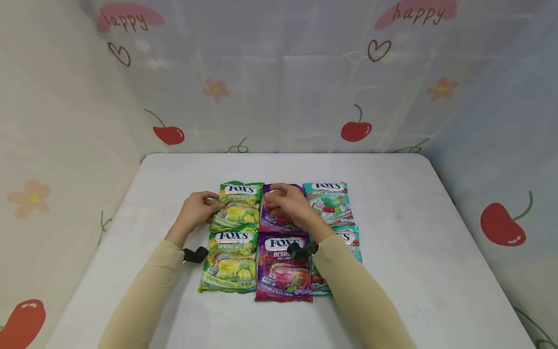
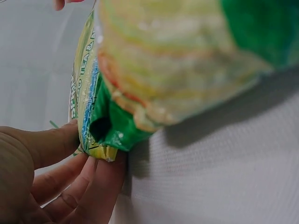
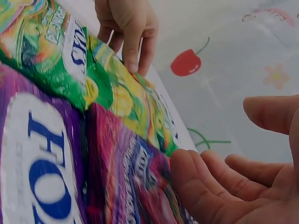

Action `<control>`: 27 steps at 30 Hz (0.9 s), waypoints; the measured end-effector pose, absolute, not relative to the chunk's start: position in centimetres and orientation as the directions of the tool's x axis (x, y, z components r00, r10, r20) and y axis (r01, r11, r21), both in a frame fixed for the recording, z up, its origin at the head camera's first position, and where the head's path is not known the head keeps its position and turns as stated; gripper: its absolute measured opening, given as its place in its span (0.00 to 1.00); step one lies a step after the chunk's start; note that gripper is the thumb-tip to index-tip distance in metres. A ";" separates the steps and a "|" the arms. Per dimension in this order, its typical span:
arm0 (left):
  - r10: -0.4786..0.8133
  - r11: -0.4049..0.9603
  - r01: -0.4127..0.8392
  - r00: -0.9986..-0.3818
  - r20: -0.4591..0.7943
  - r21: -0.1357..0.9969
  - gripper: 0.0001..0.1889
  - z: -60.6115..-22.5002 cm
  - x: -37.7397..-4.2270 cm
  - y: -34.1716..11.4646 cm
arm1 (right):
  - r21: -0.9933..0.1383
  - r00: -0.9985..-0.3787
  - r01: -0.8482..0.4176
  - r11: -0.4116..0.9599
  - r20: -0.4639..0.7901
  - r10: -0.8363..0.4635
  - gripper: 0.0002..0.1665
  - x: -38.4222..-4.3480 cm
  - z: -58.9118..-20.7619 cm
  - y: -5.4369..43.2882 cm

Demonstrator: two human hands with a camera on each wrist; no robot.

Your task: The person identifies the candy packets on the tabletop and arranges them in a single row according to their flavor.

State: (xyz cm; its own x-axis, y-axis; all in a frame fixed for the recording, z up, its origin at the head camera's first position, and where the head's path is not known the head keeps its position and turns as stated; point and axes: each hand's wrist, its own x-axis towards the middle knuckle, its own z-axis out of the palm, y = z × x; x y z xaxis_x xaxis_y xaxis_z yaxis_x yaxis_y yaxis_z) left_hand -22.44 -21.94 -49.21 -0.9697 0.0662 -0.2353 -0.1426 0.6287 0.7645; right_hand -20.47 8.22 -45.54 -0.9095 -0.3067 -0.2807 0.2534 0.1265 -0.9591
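My left hand [image 1: 195, 211] pinches the left edge of the upper green Fox's Spring Tea candy bag [image 1: 239, 207]. In the left wrist view, the thumb [image 2: 53, 144] lies on one side of that bag's edge [image 2: 88, 107] and the fingers [image 2: 100, 186] on the other. Over the upper purple candy bag [image 1: 271, 224] is my right hand [image 1: 293, 206], its fingers bent slightly and thumb apart. In the right wrist view, nothing lies between its thumb [image 3: 268, 112] and fingers [image 3: 196, 186]; whether a fingertip touches the purple bag [image 3: 140, 182] is unclear.
Below lie another Spring Tea bag [image 1: 228, 264] and a purple Berries bag [image 1: 283, 281]. On the right are a teal Mint Blossom bag [image 1: 333, 208] and a second teal bag [image 1: 353, 242], partly hidden by my right arm. A white table [image 1: 401, 218] bears them, with printed curtains [image 1: 279, 97] around.
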 end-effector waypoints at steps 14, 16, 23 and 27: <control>0.041 0.636 -0.201 -0.955 -0.292 0.745 0.25 -49.3 -22.6 -21.8 | -0.918 -0.854 0.330 0.218 -0.389 -0.346 0.39 -20.3 -46.4 5.0; 0.041 0.637 -0.199 -0.956 -0.291 0.745 0.25 -49.3 -22.5 -21.7 | -0.909 -0.848 0.348 0.230 -0.410 -0.337 0.39 -20.1 -46.3 4.9; 0.049 0.627 -0.194 -0.957 -0.287 0.754 0.25 -49.6 -22.3 -21.5 | -0.890 -0.833 0.385 0.243 -0.449 -0.324 0.43 -19.9 -45.8 4.4; 0.059 0.621 -0.180 -0.960 -0.275 0.762 0.25 -49.6 -22.4 -21.5 | -0.888 -0.834 0.398 0.228 -0.454 -0.313 0.44 -20.1 -45.6 3.9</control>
